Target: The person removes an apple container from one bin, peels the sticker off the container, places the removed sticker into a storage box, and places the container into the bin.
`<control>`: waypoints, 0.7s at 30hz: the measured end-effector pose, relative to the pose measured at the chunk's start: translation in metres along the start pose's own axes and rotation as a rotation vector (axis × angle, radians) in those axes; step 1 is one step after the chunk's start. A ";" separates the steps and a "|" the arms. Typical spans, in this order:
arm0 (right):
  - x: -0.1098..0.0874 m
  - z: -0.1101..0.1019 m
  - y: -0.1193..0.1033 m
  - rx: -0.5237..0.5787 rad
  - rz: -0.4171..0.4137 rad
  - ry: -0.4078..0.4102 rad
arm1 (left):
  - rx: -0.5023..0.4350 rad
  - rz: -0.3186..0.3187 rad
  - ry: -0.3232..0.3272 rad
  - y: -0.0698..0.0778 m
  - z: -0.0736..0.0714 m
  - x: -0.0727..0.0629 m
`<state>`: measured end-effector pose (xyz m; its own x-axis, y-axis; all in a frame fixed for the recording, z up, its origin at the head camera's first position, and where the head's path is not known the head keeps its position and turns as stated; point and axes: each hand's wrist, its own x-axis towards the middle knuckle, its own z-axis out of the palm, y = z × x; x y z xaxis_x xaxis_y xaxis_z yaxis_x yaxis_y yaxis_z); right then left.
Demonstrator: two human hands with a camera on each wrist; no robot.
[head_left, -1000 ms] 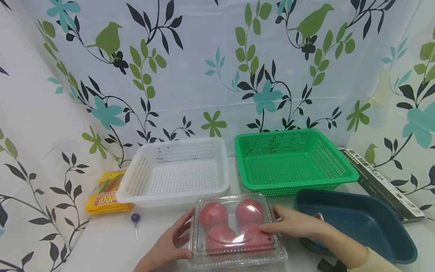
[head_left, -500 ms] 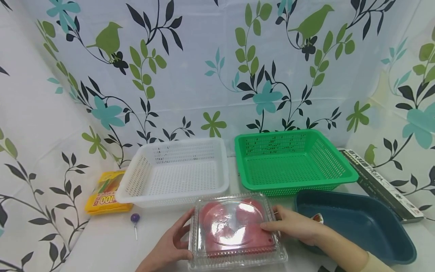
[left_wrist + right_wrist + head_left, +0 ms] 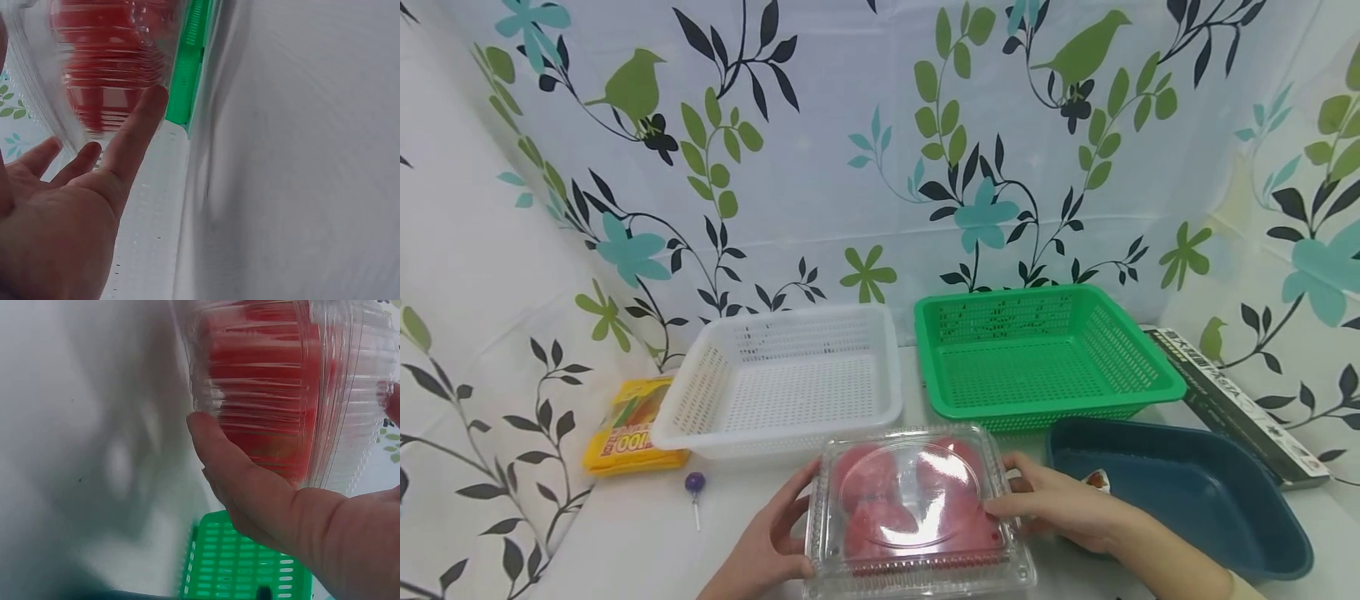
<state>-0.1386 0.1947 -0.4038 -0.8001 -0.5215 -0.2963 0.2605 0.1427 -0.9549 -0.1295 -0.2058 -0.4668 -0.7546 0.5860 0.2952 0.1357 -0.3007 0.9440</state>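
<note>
A clear plastic clamshell box [image 3: 917, 582] with a ridged rim and lid is near the front in the head view. Through its lid show several round red fruits [image 3: 867, 479], perhaps tomatoes; glare hides detail. My left hand [image 3: 767, 533] holds the box's left side, thumb at the near corner. The left wrist view has that left hand [image 3: 69, 212] with its fingers against the ridged wall. On the opposite side, my right hand [image 3: 1067, 504] grips the box, thumb over the lid edge. In the right wrist view, the right hand's fingers [image 3: 215, 440] reach along the wall.
Behind the box stand a white basket [image 3: 891, 400] and a green basket [image 3: 1165, 387]. A dark blue basin [image 3: 1195, 517] is at right, with a small red-and-white item [image 3: 1097, 481]. Left lie a purple lollipop [image 3: 695, 482] and a yellow packet [image 3: 625, 446]; a black box [image 3: 1240, 408] lies far right.
The glare on the lid has spread and shifted, and the box's left edge has moved slightly left with my left hand. Both hands keep hold. The head view has shifted a little.
</note>
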 end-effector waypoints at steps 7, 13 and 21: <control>-0.009 0.002 -0.006 0.057 -0.016 -0.054 | -0.003 0.071 -0.009 0.005 0.002 -0.001; -0.012 0.003 -0.015 0.072 -0.033 -0.076 | 0.003 0.118 0.010 0.012 0.004 0.001; -0.011 0.007 -0.026 0.103 -0.054 -0.060 | 0.069 0.113 0.071 0.026 0.007 0.004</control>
<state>-0.1326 0.1912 -0.3759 -0.7817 -0.5758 -0.2397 0.2742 0.0279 -0.9613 -0.1245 -0.2060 -0.4395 -0.7752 0.4958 0.3915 0.2647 -0.3077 0.9139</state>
